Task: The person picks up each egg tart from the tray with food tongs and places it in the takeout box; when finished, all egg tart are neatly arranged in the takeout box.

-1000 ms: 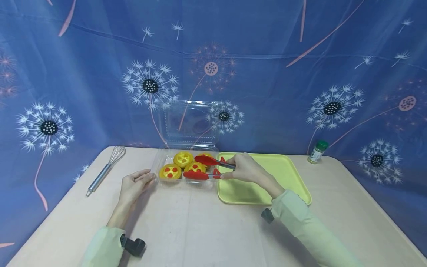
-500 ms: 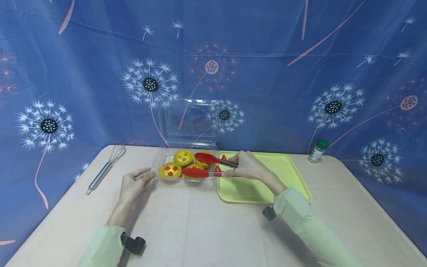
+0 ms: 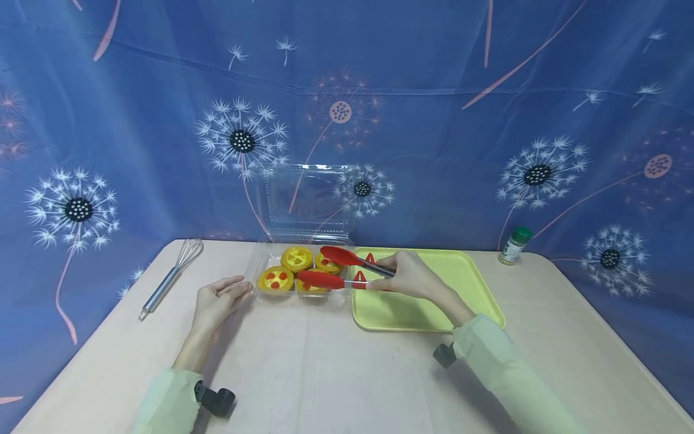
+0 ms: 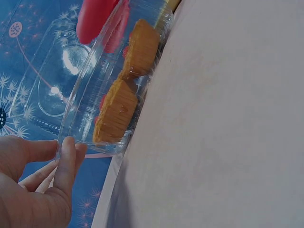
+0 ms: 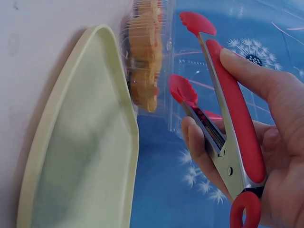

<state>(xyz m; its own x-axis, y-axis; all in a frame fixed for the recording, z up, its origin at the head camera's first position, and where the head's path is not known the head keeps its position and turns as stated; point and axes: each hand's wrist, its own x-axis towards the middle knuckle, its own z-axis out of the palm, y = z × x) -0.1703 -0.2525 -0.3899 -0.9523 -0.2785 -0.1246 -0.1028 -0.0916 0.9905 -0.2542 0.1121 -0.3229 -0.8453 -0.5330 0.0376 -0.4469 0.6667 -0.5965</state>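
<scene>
The clear plastic clamshell box (image 3: 265,260) stands with its lid raised, holding several yellow tarts (image 3: 275,279) with red or pale yellow toppings. At its left front corner my left hand (image 3: 215,304) pinches the rim between thumb and fingers, as the left wrist view shows. My right hand (image 3: 414,276) grips red-and-steel tongs (image 3: 347,282) by the handles. The tongs' red tips (image 5: 197,23) are spread apart and hang above the tarts on the box's right side, with nothing between them. In the head view they partly cover two tarts.
A yellow tray (image 3: 401,316) lies right of the box, beneath my right hand. At the far left is a metal whisk (image 3: 170,278). A green-capped spice jar (image 3: 515,247) stands at the back right. Patterned blue cloth (image 3: 434,150) hangs behind the table.
My right hand has drawn the tongs slightly to the right and up, uncovering more of the tart at the back right. My left hand stays at the box's corner.
</scene>
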